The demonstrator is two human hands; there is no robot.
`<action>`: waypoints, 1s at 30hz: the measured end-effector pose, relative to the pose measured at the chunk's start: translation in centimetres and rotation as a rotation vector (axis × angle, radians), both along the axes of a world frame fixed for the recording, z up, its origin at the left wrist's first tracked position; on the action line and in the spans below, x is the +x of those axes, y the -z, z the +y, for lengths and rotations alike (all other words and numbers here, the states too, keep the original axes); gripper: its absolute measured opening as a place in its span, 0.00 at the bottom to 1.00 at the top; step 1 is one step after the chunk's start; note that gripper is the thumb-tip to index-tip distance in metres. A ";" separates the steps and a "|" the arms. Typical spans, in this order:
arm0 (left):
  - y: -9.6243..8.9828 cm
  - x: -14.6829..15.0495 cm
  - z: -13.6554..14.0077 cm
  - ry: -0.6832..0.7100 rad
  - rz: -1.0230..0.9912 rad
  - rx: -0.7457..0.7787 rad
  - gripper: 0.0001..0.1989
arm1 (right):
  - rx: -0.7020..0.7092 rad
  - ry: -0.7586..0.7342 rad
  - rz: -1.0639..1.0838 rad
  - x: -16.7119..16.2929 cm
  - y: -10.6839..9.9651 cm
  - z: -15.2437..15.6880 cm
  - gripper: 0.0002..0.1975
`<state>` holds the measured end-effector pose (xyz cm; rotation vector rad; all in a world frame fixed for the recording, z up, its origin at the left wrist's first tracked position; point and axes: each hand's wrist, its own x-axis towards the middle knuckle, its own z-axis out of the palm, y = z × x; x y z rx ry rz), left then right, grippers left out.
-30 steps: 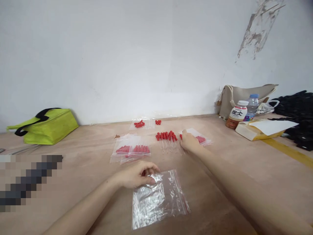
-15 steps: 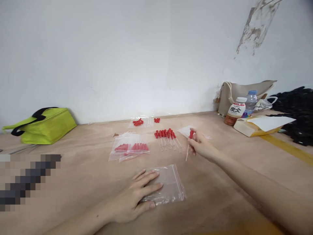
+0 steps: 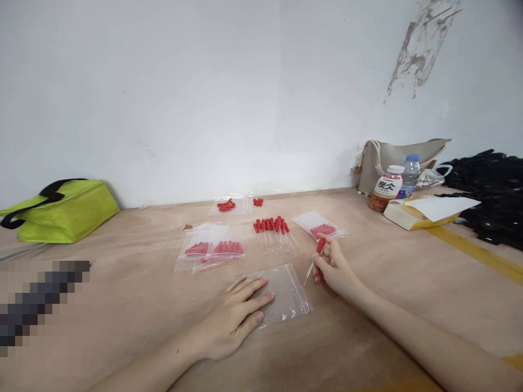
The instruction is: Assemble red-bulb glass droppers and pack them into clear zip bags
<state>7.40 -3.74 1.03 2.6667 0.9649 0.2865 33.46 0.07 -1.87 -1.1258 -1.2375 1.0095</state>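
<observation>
Flat on a clear zip bag [image 3: 285,296] lies my left hand [image 3: 241,310], its fingers spread over the bag's left part. The bag's zip edge faces right. My right hand [image 3: 337,267] pinches a dropper with a red bulb [image 3: 321,246]; its thin clear tube slants down-left, with the tip near the zip edge. Behind the bag, several loose red-bulb droppers [image 3: 274,231] lie in a row, tubes toward me. Filled zip bags of droppers [image 3: 220,247] overlap to the left. Another filled bag [image 3: 314,223] lies just beyond my right hand.
By the wall lies a further bag with red bulbs [image 3: 226,205]. A lime-green bag [image 3: 71,209] stands at far left. At right are a brown drink bottle [image 3: 386,188], a water bottle [image 3: 411,171], a beige bag [image 3: 402,152], an open carton [image 3: 402,215] and a black heap [image 3: 490,190].
My right hand has come nearer with the dropper, bringing its tip toward the zip edge. The filled bag behind that hand shows more. My left hand stays on the clear bag; the view has shifted slightly.
</observation>
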 end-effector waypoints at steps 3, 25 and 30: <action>0.0 0.1 0.1 -0.002 0.019 0.006 0.20 | -0.007 -0.012 0.043 -0.2 0.0 -0.2 0.30; 0.3 0.7 0.7 0.007 -0.077 -0.034 0.24 | -0.155 -0.527 -0.116 1.0 -0.5 -1.6 0.17; 0.3 0.8 0.7 0.009 -0.066 -0.029 0.24 | -0.133 -0.750 0.012 0.4 -1.1 -1.7 0.15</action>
